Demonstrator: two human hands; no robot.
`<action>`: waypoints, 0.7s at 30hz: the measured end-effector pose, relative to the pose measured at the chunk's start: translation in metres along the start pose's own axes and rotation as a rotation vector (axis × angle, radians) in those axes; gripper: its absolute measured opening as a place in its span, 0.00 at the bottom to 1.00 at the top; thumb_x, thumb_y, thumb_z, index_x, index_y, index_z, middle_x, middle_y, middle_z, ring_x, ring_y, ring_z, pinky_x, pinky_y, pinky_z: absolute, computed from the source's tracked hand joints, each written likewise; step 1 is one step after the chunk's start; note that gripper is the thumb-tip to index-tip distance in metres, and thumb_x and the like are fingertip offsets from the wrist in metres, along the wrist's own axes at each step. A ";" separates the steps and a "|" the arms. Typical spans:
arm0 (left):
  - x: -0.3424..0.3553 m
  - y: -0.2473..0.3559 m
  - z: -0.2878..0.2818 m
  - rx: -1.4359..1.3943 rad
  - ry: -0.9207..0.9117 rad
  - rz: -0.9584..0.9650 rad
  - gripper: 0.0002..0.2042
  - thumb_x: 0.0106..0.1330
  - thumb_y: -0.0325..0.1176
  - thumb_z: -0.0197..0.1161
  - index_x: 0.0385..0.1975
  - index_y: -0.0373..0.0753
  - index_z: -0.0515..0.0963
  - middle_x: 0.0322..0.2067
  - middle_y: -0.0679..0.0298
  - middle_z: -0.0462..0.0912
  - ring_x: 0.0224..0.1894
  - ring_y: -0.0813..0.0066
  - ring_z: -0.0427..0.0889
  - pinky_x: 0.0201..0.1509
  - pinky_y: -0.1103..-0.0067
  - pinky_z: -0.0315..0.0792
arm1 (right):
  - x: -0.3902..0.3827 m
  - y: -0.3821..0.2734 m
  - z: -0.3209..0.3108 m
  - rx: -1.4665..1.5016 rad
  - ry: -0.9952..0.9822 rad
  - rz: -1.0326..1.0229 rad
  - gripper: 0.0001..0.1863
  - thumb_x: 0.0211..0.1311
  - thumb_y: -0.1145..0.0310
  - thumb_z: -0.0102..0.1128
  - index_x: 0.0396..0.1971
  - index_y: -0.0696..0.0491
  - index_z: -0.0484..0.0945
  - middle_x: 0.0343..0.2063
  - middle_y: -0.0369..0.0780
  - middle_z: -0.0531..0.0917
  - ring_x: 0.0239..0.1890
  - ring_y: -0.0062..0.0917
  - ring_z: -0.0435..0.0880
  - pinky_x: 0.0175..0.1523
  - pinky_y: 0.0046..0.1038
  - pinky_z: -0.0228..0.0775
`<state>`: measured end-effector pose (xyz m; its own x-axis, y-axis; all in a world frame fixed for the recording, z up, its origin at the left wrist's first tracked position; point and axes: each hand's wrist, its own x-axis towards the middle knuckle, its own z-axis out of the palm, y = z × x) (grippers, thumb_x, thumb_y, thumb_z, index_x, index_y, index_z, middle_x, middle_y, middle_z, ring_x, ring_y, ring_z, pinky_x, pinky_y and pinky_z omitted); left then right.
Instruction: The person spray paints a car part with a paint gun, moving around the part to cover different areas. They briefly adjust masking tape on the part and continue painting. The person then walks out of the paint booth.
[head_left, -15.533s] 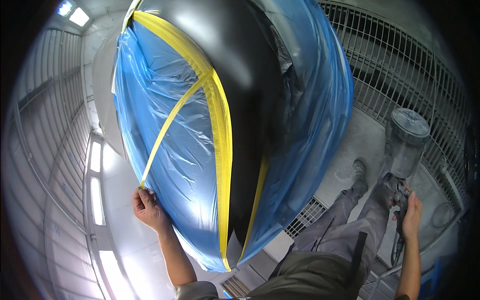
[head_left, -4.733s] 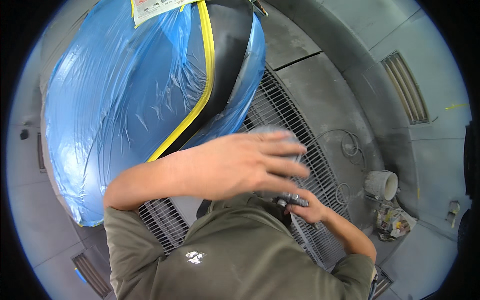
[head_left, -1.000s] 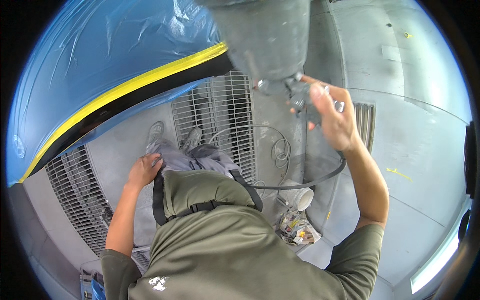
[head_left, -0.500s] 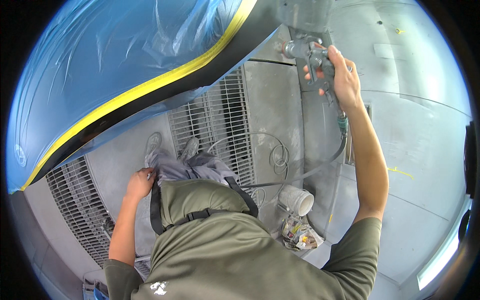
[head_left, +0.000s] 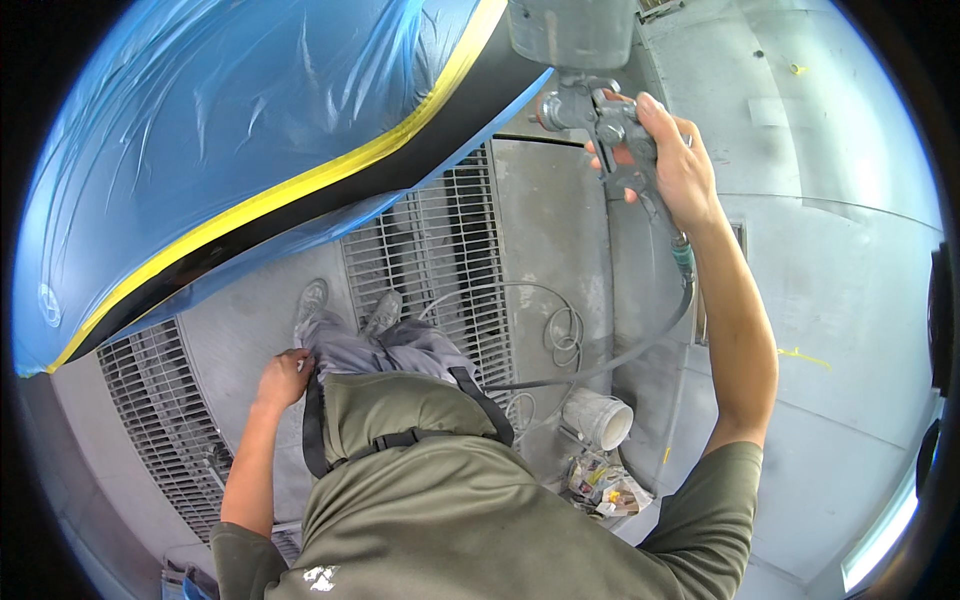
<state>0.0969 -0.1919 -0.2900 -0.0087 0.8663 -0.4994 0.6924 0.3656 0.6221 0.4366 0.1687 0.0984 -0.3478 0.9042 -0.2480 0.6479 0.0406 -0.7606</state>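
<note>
My right hand (head_left: 672, 165) grips a grey, paint-coated spray gun (head_left: 610, 130) with a translucent cup (head_left: 568, 28) on top and a hose (head_left: 683, 290) running from the handle. The gun is held up beside a dark panel (head_left: 440, 135), its nozzle pointing left toward it. Yellow tape (head_left: 340, 168) edges the panel, with blue plastic sheeting (head_left: 210, 120) over the surface behind. My left hand (head_left: 285, 375) hangs at my left hip against my clothing and a black strap (head_left: 313, 430), fingers curled; what they hold, if anything, is hidden.
Floor grates (head_left: 430, 250) lie under and beside my feet. A coiled hose (head_left: 565, 335), a white bucket (head_left: 597, 420) and crumpled paper (head_left: 605, 483) are on the floor to my right, along a grey booth wall (head_left: 800, 280) with vents.
Earlier my left hand pulled tape, and later was raised over the gun cup; now it is down at my hip. Over the last second the spray gun has risen beside the dark panel.
</note>
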 end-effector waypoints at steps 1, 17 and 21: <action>0.002 -0.001 0.000 0.012 -0.002 0.019 0.13 0.71 0.38 0.63 0.46 0.36 0.85 0.43 0.49 0.88 0.46 0.45 0.86 0.53 0.61 0.80 | 0.003 -0.003 0.001 -0.001 -0.036 -0.053 0.33 0.80 0.45 0.40 0.62 0.60 0.77 0.35 0.41 0.88 0.33 0.16 0.85 0.23 0.17 0.73; -0.004 -0.012 0.017 -0.056 0.036 -0.034 0.14 0.71 0.39 0.63 0.46 0.35 0.85 0.45 0.48 0.87 0.45 0.46 0.87 0.51 0.61 0.80 | 0.032 -0.030 -0.005 -0.207 -0.023 -0.026 0.31 0.78 0.43 0.45 0.56 0.55 0.82 0.29 0.35 0.85 0.29 0.11 0.79 0.21 0.15 0.69; 0.000 -0.011 0.013 -0.019 0.046 0.006 0.14 0.71 0.39 0.63 0.46 0.37 0.84 0.44 0.49 0.87 0.44 0.46 0.87 0.50 0.62 0.80 | 0.047 -0.029 -0.006 -0.225 0.098 -0.044 0.31 0.77 0.41 0.46 0.57 0.54 0.82 0.30 0.35 0.86 0.30 0.12 0.81 0.21 0.16 0.69</action>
<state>0.0988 -0.2006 -0.3043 -0.0384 0.8832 -0.4674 0.6786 0.3664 0.6366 0.4057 0.2130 0.1124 -0.3188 0.9359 -0.1498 0.7721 0.1647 -0.6138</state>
